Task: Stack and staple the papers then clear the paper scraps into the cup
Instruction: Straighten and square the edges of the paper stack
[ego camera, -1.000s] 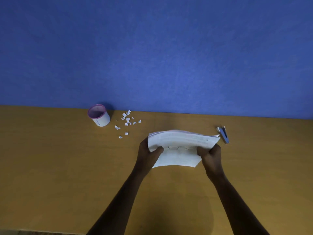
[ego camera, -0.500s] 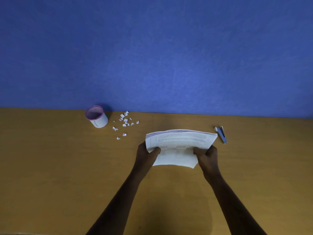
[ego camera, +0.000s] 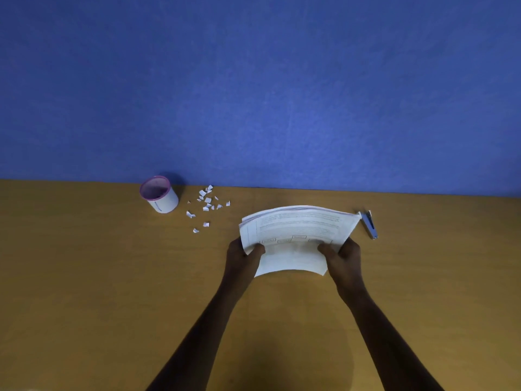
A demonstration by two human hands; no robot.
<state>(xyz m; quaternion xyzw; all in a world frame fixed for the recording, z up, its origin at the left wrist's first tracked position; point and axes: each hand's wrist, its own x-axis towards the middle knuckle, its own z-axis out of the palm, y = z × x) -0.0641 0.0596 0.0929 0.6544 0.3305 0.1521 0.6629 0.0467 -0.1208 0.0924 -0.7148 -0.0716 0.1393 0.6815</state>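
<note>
A stack of white printed papers (ego camera: 298,230) is held up off the table, bowed upward in the middle. My left hand (ego camera: 242,256) grips its left edge with the thumb on top. My right hand (ego camera: 342,256) grips its right edge the same way. A small blue stapler (ego camera: 370,224) lies on the table just right of the stack's far corner. Several white paper scraps (ego camera: 207,206) are scattered to the left of the papers. A white cup with a pink rim (ego camera: 159,194) stands upright left of the scraps.
The wooden table (ego camera: 84,277) runs up to a blue wall (ego camera: 253,80) behind the cup, scraps and stapler. Both forearms reach in from the bottom edge.
The papers' far edges look more even and the stack bows a little more. Both hands keep their grip at the same spots.
</note>
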